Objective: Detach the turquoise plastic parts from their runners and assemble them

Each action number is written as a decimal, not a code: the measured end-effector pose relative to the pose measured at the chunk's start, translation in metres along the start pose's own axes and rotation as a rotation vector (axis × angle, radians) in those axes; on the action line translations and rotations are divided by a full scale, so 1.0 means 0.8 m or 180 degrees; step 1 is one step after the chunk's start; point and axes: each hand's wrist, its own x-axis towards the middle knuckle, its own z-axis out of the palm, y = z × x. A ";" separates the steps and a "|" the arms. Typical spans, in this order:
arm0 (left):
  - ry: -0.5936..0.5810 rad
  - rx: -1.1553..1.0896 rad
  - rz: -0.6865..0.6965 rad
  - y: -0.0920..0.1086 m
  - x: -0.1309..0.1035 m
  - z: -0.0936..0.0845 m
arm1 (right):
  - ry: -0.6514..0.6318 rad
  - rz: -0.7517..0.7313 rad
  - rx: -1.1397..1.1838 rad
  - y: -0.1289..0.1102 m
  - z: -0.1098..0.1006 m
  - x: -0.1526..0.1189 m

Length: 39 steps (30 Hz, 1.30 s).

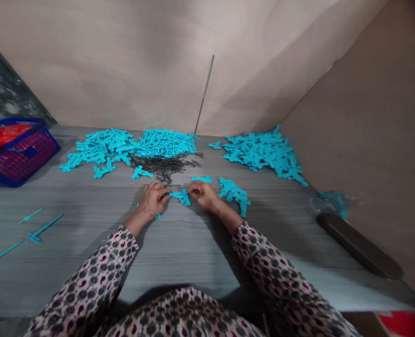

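A small turquoise plastic piece (182,196), shaped roughly like a toy gun, is between my two hands, just above or on the table. My left hand (154,199) is closed, its thumb and fingertips pinching the piece's left end. My right hand (203,194) is closed in a pinch at the right end; whether something smaller is in those fingertips I cannot make out. Beyond the hands lies a pile of thin dark pieces (161,166), perhaps springs or screws. A group of similar turquoise pieces (233,193) lies beside my right wrist, and a single turquoise piece (141,172) behind my left hand.
Along the back of the grey table (182,262) are a left turquoise heap (104,147), a pile of thin turquoise rods (167,142) and a right heap (261,152). A blue basket (28,159) with red contents stands left, near loose turquoise sticks (35,236). A dark elongated object (360,245) lies right.
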 end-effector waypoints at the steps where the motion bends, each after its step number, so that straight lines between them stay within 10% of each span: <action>1: 0.0005 0.0005 0.0001 0.000 0.000 0.000 | -0.0009 -0.0032 -0.0027 -0.001 0.000 0.000; 39: -0.0055 -0.0448 -0.0222 -0.002 0.029 0.026 | -0.0426 0.0008 -0.0353 0.012 -0.001 0.020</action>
